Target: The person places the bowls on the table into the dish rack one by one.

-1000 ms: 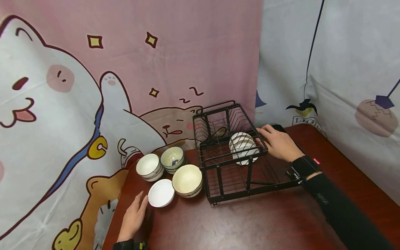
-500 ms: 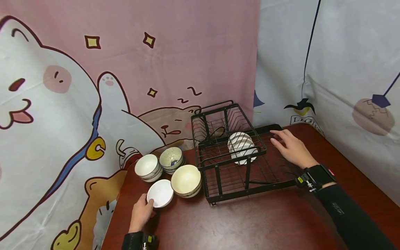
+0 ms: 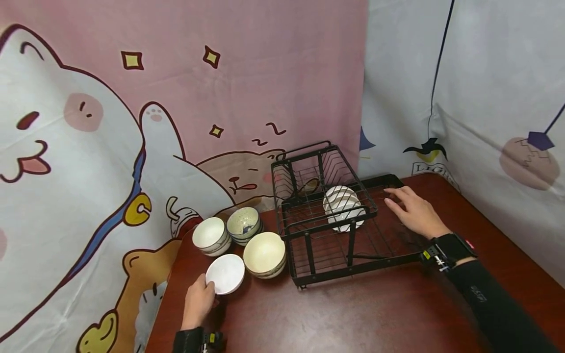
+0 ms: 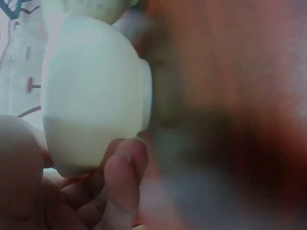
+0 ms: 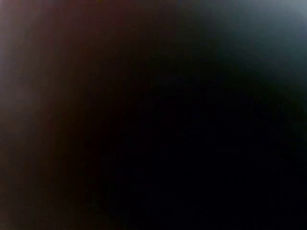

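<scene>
My left hand [image 3: 198,303] grips a plain white bowl [image 3: 225,274] at its near left edge, thumb over the rim. In the left wrist view the bowl [image 4: 93,91] shows its outer wall and foot, with fingers [image 4: 122,177] curled underneath. Over the right end of a black two-tier dish rack [image 3: 353,272], my right hand [image 3: 418,214] hovers with relaxed fingers, holding nothing. Several white bowls [image 3: 342,208] lean in a row on the rack's lower level, partly seen through the upper wires. The right wrist view is almost wholly dark.
Beside the held bowl stand a cream bowl stack [image 3: 265,255], a white bowl stack [image 3: 211,236] and a speckled bowl stack [image 3: 243,225]. All rest on the reddish-brown table [image 3: 335,314]. A printed cloth [image 3: 282,73] hangs close behind the table.
My right hand has drawn away rightward from the bowls in the rack. The left hand has reached the single white bowl, taken hold of its rim and tilted it slightly.
</scene>
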Tool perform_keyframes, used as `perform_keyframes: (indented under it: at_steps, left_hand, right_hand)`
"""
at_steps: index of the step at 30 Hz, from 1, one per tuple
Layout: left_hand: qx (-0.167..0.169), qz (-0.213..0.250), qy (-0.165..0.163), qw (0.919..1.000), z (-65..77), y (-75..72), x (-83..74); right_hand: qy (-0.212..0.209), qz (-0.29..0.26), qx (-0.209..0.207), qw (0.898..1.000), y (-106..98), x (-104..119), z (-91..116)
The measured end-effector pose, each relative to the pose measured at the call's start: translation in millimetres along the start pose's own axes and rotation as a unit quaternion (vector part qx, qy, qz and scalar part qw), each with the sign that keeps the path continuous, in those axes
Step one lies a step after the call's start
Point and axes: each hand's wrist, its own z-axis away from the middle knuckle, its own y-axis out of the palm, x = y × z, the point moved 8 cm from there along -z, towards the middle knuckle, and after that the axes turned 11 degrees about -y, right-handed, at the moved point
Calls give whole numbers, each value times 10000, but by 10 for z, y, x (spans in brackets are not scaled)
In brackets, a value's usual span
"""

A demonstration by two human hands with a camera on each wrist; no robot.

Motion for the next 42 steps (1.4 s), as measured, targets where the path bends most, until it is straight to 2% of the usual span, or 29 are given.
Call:
perform_keyframes:
  at_steps: [4,7,10,14,17,19,23,26,29,32,37,42]
  left_hand:
    - [-175,-78,101,9998,27,-304,-149]
    - [-387,-55,244,9989,46,-613,-359]
    - [-827,-79,549,9950,87,-974,-679]
    - [-1453,106,916,9851,185,-1426,-1151]
    - [-1720,308,1087,9786,268,-1647,-1450]
    - [-1827,432,1170,9752,305,-1720,-1606]
    - [-1881,660,1273,9716,324,-1701,-1815]
    - [-1748,938,1440,9695,313,-1576,-1958]
    - [-1578,1244,1655,9655,298,-1410,-2142]
    - [-1576,1414,1918,9583,330,-1261,-2378]
    - [-1267,1664,2330,9497,472,-995,-2804]
    - [-1281,1519,2800,9392,660,-789,-3158]
  right_hand:
    - [-129,24,-172,9998,-220,92,-139]
    - [-284,-59,-352,9990,-448,222,-287]
    - [-472,-225,-553,9971,-704,399,-468]
    - [-645,-521,-870,9928,-1025,634,-726]
    - [-637,-855,-1044,9888,-1173,755,-868]
    - [-595,-1141,-1088,9857,-1213,814,-933]
    - [-432,-1767,-901,9792,-1186,934,-1022]
    - [-360,-2180,-602,9734,-1132,1076,-1066]
    - [-422,-2361,-313,9703,-1087,1281,-1110]
    - [-693,-2283,26,9711,-1022,1552,-1182]
    - [-1097,-2014,708,9708,-830,2003,-1301]
    - [-1413,-1746,1357,9650,-619,2368,-1346]
